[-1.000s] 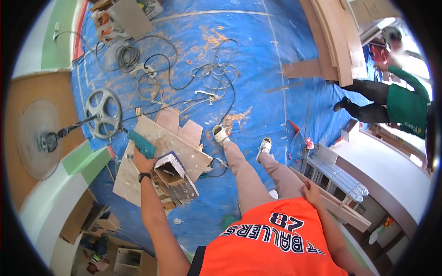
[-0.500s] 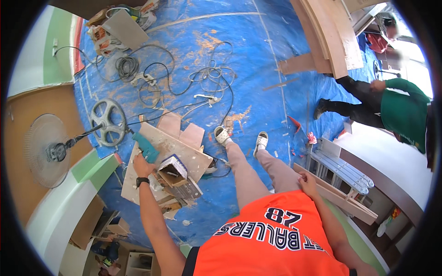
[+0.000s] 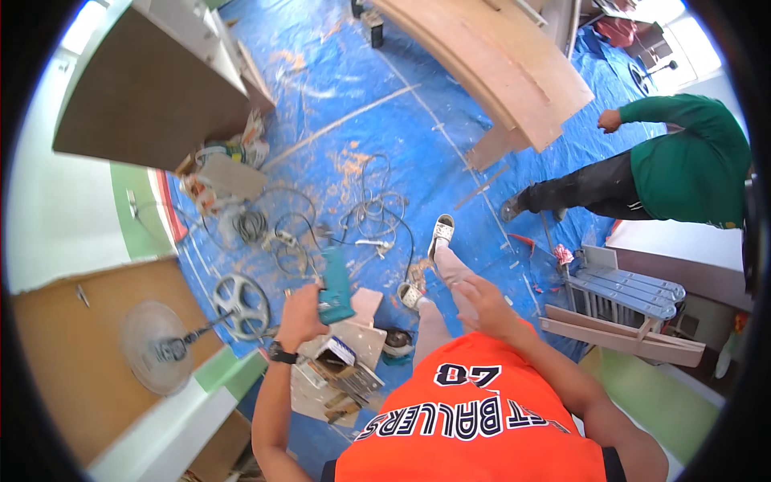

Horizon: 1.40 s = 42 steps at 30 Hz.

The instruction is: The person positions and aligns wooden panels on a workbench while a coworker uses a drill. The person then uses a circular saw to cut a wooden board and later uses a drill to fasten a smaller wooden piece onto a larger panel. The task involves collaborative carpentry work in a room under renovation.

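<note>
Firmly, the left hand (image 3: 302, 317) grips a teal power tool (image 3: 336, 289), fingers wrapped around it, over the blue sheet (image 3: 321, 100). Meanwhile, the right hand (image 3: 488, 305), fingers loosely extended, is by the trousers (image 3: 451, 269); contact I cannot tell. A fan (image 3: 165, 349) stands left of the tool.

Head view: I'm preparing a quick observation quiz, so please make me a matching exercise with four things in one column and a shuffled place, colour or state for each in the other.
Things:
1. Power tool
2. Fan
3. Tarp
4. Right hand

Places and colours:
A. Blue, spread underfoot
B. Over the wearer's leg
C. Teal, in the left hand
D. At the picture's left, on a wheel-shaped base

Pairs: 1-C, 2-D, 3-A, 4-B
</note>
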Tool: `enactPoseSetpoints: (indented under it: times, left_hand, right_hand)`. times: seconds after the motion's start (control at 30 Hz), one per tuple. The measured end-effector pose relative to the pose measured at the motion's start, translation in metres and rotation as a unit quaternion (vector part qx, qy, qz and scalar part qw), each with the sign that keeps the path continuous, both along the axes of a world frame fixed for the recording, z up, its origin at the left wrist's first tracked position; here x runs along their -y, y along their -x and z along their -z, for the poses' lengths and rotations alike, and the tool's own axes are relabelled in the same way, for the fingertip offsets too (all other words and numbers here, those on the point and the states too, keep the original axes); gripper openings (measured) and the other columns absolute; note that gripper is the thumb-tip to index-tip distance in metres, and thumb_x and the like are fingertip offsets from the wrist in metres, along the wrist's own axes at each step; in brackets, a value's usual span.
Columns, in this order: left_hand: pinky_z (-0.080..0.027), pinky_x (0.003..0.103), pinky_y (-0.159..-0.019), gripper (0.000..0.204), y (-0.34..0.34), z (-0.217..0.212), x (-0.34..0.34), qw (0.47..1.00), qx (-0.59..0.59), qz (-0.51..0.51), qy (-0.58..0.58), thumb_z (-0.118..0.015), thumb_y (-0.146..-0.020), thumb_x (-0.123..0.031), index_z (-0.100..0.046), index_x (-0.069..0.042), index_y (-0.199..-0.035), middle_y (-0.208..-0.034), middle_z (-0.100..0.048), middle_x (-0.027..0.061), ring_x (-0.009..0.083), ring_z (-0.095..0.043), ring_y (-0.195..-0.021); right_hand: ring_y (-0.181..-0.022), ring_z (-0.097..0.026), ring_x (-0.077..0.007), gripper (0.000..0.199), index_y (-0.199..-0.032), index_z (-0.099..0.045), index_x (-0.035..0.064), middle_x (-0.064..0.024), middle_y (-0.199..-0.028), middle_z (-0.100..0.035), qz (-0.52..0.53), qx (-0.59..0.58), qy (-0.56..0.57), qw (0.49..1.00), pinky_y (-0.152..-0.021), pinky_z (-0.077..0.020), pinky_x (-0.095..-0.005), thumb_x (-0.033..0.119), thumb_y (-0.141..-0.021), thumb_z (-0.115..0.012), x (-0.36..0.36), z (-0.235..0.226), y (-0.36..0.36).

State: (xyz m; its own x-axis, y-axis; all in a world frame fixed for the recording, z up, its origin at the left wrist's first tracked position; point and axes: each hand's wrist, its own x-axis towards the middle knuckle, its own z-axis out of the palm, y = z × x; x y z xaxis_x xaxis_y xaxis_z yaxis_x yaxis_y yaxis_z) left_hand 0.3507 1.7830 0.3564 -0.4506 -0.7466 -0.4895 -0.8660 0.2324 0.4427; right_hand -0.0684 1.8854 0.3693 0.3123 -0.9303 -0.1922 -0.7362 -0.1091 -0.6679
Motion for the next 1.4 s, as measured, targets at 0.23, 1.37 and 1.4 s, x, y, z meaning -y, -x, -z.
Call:
enactPoseSetpoints:
  times: [0.23,1.37,1.4]
  left_hand:
    - [-0.046,0.043,-0.077,0.062,0.201,-0.081,0.116,0.967,-0.039,0.248,0.043,-0.078,-0.051,-0.013,-0.048,-0.002,-0.104,-0.093,-0.059,0.0159,0.0366,-0.058,-0.091]
    - [-0.048,0.033,-0.084,0.042,0.575,-0.148,0.677,0.798,-0.337,0.499,-0.017,-0.078,-0.077,-0.029,-0.065,-0.002,-0.106,-0.098,-0.067,0.0135,0.0253,-0.063,-0.094]
    - [-0.048,0.032,-0.083,0.036,0.567,-0.165,0.68,0.824,-0.387,0.414,-0.022,-0.076,-0.078,-0.026,-0.065,-0.001,-0.103,-0.096,-0.067,0.0127,0.0236,-0.063,-0.093]
  right_hand:
    - [-0.135,-0.038,-0.0339,0.077,-0.136,-0.046,0.0021,-0.0169,-0.137,-0.047,-0.137,-0.108,0.147,0.974,-0.116,-0.0229,-0.0478,0.025,-0.069,-0.077,0.141,-0.053,0.007]
    - [-0.074,-0.062,-0.0148,0.026,-0.104,-0.066,0.0001,-0.0076,-0.095,-0.07,0.533,0.483,-0.009,0.695,-0.07,-0.0514,-0.0316,0.014,-0.084,-0.072,0.494,-0.033,0.158]
    - [-0.073,-0.061,-0.0147,0.027,-0.106,-0.066,0.0,-0.008,-0.096,-0.069,0.554,0.49,-0.004,0.673,-0.069,-0.0515,-0.0314,0.016,-0.085,-0.072,0.498,-0.039,0.152]
